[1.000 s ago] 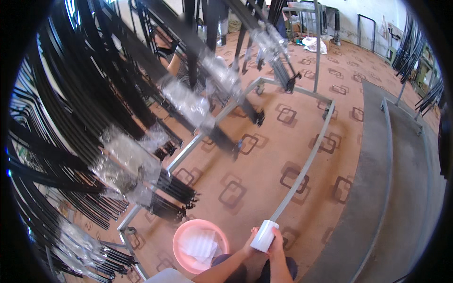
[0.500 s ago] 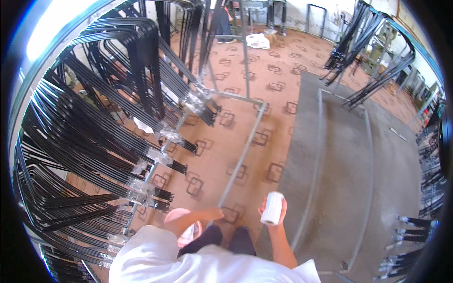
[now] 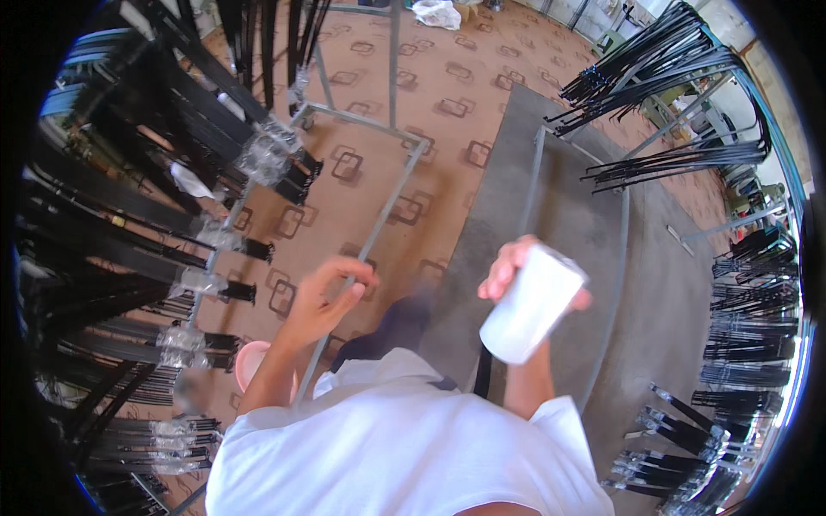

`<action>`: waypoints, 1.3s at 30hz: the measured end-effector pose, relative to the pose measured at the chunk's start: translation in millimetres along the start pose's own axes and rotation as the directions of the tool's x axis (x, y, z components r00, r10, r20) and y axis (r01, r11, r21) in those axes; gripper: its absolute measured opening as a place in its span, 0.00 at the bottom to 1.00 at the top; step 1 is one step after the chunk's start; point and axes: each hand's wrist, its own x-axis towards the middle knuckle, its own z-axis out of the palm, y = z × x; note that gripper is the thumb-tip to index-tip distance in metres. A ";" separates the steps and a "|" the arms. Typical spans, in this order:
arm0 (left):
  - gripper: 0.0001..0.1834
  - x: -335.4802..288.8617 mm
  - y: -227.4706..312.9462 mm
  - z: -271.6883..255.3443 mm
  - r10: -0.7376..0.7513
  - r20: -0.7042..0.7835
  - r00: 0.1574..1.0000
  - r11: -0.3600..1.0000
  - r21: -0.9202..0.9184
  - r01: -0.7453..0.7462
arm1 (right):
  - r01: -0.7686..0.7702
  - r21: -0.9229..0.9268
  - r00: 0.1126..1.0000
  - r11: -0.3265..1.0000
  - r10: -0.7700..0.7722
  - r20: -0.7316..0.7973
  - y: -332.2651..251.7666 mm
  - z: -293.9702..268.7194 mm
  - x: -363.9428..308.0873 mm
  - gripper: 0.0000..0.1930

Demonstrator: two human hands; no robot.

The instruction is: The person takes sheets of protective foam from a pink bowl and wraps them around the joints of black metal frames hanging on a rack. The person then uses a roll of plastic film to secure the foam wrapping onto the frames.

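My right hand (image 3: 509, 268) grips a white roll (image 3: 533, 305), which looks like a roll of plastic film. Its fingers wrap round the roll, which is tilted and raised in front of my body. Left of it, my left hand (image 3: 331, 297) hovers with bent fingers, thumb apart from them, and nothing visible in the grasp. Farther left, bundles of black bent tubes hang on a rack, their ends bound with clear film (image 3: 268, 153). The nearest bundle ends (image 3: 225, 291) are apart from my left hand.
A grey metal rack base (image 3: 391, 202) runs along the floor before me. A pink bucket (image 3: 251, 361) stands at lower left. On the right are another rack of black tubes (image 3: 680, 73) and wrapped bundles (image 3: 680, 456). A white bag (image 3: 437, 14) lies far ahead.
Both hands have come up and away from my body, the right one still holding the roll. The left hand's fingers are now apart. The view has shifted, and my legs have moved.
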 end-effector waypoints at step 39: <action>0.06 888.7 -220.9 0.5 -0.066 -0.547 0.834 0.996 0.018 0.091 | -0.596 0.137 0.743 0.791 0.608 -0.279 -299.3 -613.0 736.8 0.30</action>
